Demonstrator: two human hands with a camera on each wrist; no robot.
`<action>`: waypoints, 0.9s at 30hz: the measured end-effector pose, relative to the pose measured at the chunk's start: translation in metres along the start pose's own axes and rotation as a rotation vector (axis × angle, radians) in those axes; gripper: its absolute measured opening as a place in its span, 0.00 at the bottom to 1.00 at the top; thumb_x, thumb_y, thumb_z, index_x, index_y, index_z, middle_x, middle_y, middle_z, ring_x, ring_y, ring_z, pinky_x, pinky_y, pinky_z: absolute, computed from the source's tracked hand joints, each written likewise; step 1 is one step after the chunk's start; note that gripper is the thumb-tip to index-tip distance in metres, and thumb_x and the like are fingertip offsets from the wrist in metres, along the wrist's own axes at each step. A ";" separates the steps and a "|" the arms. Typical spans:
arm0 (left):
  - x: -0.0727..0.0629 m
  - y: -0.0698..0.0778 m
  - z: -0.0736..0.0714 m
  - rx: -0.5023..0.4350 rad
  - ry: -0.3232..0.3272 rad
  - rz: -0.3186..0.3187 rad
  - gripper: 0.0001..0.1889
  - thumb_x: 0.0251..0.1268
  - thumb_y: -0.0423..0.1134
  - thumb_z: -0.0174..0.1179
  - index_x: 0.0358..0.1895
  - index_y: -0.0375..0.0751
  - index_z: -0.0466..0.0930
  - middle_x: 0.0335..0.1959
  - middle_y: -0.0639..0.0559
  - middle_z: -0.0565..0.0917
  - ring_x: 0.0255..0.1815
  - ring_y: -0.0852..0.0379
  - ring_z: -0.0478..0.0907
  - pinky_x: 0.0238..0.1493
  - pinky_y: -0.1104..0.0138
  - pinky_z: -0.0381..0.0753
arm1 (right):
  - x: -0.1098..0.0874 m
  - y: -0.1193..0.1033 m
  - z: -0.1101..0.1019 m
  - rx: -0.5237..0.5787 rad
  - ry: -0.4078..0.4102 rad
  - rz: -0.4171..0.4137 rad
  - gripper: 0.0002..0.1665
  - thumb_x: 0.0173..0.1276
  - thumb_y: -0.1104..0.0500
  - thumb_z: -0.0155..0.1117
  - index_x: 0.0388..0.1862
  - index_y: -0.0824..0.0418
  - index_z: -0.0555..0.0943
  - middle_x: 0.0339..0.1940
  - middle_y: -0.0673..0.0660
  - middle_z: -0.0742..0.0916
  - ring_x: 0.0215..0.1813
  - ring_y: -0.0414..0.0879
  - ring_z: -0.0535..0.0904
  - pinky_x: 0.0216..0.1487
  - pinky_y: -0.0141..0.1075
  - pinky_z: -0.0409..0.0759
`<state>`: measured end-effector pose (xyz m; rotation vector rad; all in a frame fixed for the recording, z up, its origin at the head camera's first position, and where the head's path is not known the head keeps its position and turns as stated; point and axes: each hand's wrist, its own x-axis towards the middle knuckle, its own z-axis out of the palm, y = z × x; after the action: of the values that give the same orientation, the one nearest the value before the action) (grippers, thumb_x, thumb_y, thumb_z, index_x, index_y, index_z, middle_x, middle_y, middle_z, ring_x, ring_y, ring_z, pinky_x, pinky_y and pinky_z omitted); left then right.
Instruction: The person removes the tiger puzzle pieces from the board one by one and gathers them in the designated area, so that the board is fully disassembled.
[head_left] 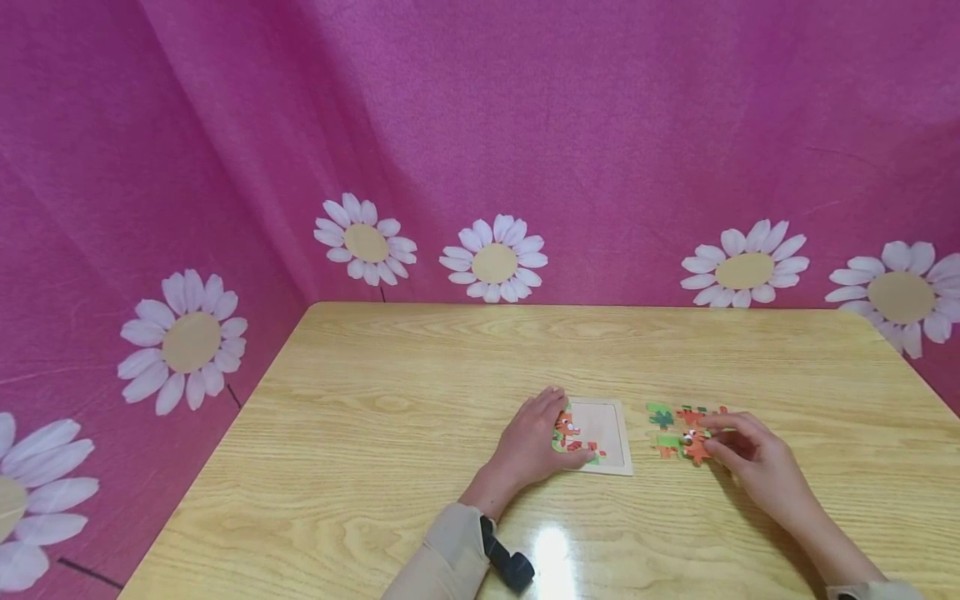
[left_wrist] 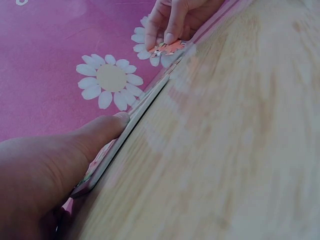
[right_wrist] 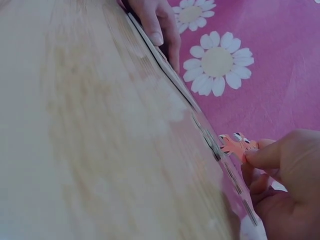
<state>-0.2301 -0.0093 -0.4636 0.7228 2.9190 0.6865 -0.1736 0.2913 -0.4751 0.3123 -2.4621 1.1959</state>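
Observation:
A small wooden puzzle tray lies flat on the table, with orange and green pieces set in its left part. My left hand rests on the tray's left edge, fingers laid over those pieces; its thumb presses the tray's rim. To the right lies a cluster of loose orange and green puzzle pieces. My right hand pinches an orange piece at that cluster; the same piece shows under its fingertips in the left wrist view.
The wooden table stands in a corner of pink cloth walls printed with white daisies. A black wrist-camera strap sits on my left sleeve. A light glare lies on the table near the front edge.

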 end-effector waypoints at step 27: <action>-0.001 0.000 -0.001 -0.018 -0.003 0.003 0.46 0.56 0.63 0.65 0.74 0.42 0.62 0.77 0.52 0.63 0.80 0.57 0.54 0.81 0.62 0.55 | -0.001 0.013 -0.014 -0.062 -0.006 0.021 0.16 0.62 0.71 0.67 0.49 0.69 0.82 0.41 0.24 0.77 0.38 0.18 0.74 0.36 0.12 0.73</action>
<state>-0.2293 -0.0096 -0.4629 0.7257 2.9063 0.7100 -0.1737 0.3103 -0.4766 0.2743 -2.5079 1.1260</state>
